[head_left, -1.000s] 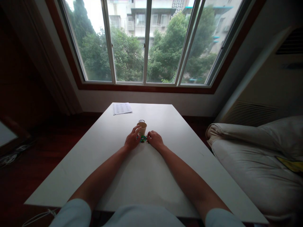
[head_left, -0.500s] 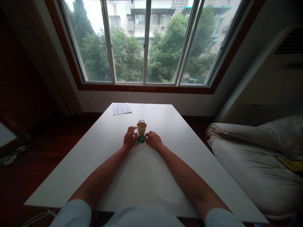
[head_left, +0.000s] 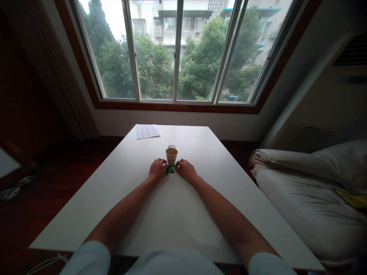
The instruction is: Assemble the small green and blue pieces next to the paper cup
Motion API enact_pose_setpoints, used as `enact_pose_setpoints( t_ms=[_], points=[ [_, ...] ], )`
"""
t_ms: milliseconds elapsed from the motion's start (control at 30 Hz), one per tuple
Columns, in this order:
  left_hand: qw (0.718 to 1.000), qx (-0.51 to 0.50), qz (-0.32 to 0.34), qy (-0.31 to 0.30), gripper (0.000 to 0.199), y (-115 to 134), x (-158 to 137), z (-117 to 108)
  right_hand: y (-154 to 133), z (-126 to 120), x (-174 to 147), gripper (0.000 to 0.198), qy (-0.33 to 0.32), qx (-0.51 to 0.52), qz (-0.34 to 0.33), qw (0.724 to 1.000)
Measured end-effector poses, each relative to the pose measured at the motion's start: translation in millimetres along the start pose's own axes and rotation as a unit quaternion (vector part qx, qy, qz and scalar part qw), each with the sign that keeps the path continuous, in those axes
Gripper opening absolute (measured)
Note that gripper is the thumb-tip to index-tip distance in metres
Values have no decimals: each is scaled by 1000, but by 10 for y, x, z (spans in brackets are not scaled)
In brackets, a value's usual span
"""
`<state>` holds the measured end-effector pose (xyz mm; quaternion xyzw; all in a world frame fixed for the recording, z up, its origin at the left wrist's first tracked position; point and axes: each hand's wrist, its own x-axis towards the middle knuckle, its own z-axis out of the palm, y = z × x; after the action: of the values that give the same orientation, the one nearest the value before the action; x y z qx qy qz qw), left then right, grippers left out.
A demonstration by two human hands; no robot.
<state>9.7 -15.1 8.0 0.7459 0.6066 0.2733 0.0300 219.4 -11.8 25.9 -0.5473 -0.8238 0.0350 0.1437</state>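
Note:
A brown paper cup (head_left: 171,156) stands upright on the white table, its open mouth up. Right in front of it lies a small pile of shiny green, blue and dark pieces (head_left: 170,169), too small to name. My left hand (head_left: 157,168) rests at the pile's left edge, fingers curled and pressed together at the tips. On the opposite side, my right hand (head_left: 185,169) has its thumb and fingers pinched at the pile's right edge. Whatever either pinch holds is too small to make out. Behind the cup shows a thin dark ring-shaped item (head_left: 171,146), partly hidden.
Printed paper sheets (head_left: 148,131) lie at the far left of the white table (head_left: 223,198). A padded, cloth-covered seat or bed (head_left: 309,198) borders the table on the right. Beyond the far edge is a wide window (head_left: 174,53). Cables (head_left: 17,187) lie on the floor at left.
My left hand has come down from beside the cup's rim to the pile, its raised fingers now curled. My right hand has barely moved, and the cup stands in the same place.

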Motion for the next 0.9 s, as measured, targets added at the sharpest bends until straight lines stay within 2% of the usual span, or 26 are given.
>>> enact_pose_setpoints(
  t_ms=[367,600,900],
  points=[
    [998,31,23,-44,21,50,-22,-61,23,39,12,19,17,-9,-12,1000],
    [998,30,32,-40,22,55,-30,-66,18,26,26,20,4,-2,-2,1000],
    [998,34,35,-34,21,43,-28,-50,23,31,30,18,17,2,-4,1000]
  ],
)
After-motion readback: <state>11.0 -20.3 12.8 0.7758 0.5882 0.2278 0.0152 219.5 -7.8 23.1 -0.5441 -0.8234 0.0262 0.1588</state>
